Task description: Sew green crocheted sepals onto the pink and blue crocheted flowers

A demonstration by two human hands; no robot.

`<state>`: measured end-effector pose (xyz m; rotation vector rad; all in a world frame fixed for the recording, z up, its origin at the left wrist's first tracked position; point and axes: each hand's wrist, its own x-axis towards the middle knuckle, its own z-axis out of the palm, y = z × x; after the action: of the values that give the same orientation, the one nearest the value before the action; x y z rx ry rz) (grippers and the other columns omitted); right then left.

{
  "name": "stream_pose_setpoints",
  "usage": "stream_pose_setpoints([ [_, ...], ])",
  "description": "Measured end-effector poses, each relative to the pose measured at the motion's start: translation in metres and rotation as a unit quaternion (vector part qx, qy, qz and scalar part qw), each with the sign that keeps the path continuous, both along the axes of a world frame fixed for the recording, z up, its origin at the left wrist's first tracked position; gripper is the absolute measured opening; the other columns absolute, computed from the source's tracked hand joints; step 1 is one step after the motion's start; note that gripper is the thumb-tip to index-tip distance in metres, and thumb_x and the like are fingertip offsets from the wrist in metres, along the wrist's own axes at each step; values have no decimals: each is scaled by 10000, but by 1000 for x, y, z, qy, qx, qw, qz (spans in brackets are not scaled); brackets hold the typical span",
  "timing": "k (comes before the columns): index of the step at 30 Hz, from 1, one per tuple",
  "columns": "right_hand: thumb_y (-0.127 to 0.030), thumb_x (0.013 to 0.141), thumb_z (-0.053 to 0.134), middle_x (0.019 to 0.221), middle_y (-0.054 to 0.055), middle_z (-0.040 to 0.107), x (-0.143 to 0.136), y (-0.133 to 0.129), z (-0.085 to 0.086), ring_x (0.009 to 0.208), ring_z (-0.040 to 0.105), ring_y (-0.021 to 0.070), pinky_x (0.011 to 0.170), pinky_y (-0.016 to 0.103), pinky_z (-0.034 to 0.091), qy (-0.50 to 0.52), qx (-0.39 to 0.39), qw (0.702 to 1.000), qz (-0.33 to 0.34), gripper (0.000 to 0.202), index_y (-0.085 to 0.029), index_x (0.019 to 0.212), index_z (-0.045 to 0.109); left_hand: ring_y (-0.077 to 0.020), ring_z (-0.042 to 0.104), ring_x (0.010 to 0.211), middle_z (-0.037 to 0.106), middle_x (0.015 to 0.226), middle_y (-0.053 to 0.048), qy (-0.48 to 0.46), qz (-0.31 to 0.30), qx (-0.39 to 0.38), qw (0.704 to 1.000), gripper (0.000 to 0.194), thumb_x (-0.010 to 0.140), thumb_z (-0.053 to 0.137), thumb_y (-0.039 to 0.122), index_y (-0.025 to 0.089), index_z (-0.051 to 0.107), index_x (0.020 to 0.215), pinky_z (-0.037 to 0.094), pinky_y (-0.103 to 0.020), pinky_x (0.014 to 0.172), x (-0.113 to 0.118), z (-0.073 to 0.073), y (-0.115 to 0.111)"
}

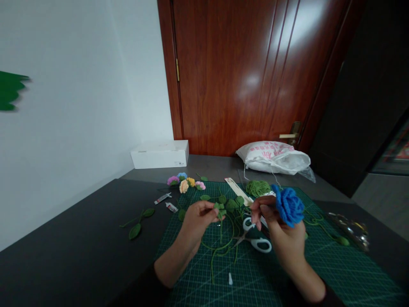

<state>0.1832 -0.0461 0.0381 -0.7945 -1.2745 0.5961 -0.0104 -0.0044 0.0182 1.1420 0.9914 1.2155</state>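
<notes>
My left hand pinches a small green knitted piece above the cutting mat. To its right, my right hand is closed around the base of a blue knitted rose, whose bloom rests over the back of the fingers. Below and between the hands, white-handled scissors lie with their blades over green stems. Several green leaves lie just beyond my left hand. A ball of green yarn sits behind my right hand.
Small colourful flowers, two glue tubes and a leaf sprig lie left. A white box and white bag stand at the back. A white cap lies in front; a shiny item is right.
</notes>
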Motion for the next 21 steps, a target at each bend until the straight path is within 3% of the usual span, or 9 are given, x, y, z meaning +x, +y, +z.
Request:
stream_pose_setpoints([
  [6,-313,938,608,601,16,642,4,0,-2,486,559,165,482,311,425,-2,9,1000,-29,144,-233,852,692,-173,681,713,692,736,-34,-74,-44,-32,996,222,653,827,217,114,663,761,532,-321,777,0,9,-5],
  [12,-313,944,612,592,-6,628,10,8,1,480,535,114,473,251,416,74,-10,994,-76,198,-197,792,666,-95,560,604,588,633,65,-103,-52,39,993,303,646,819,116,185,586,827,432,-222,645,-2,15,-8],
  [17,-316,920,656,616,-28,625,13,19,-3,461,487,77,450,214,378,166,-17,986,-23,178,-195,789,651,-118,559,731,635,760,1,-90,-42,86,991,148,630,794,113,145,650,621,426,-223,677,-1,14,-9],
  [21,-324,905,674,613,-41,617,14,21,-4,439,451,62,417,193,332,201,-13,979,-4,170,-200,794,640,-130,570,712,677,748,-8,-43,-47,77,995,116,661,789,142,159,747,767,433,-236,670,-2,13,-9],
])
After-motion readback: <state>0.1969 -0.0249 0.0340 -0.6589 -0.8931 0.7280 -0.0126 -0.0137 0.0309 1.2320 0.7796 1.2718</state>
